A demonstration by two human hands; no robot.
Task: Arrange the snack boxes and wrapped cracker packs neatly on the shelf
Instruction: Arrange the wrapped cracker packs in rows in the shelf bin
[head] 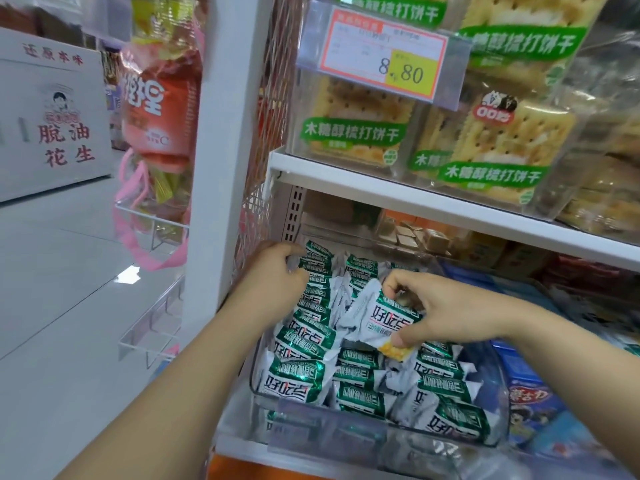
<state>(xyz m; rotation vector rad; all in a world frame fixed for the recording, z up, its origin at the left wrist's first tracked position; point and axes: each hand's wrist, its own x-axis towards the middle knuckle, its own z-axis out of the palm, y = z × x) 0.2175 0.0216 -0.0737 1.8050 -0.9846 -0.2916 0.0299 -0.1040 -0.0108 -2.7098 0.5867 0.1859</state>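
Observation:
A clear bin on the lower shelf is filled with several green-and-white wrapped cracker packs. My right hand pinches one green-and-white pack by its top and bottom edges and holds it lifted over the pile. My left hand reaches into the back left of the bin, its fingers curled round the packs standing there. Clear boxes of soda crackers with green labels stand on the shelf above.
A white upright post borders the shelf on the left, with a pink mesh panel behind it. A price tag hangs above. Blue snack boxes lie right of the bin. Hanging snack bags and an aisle floor lie to the left.

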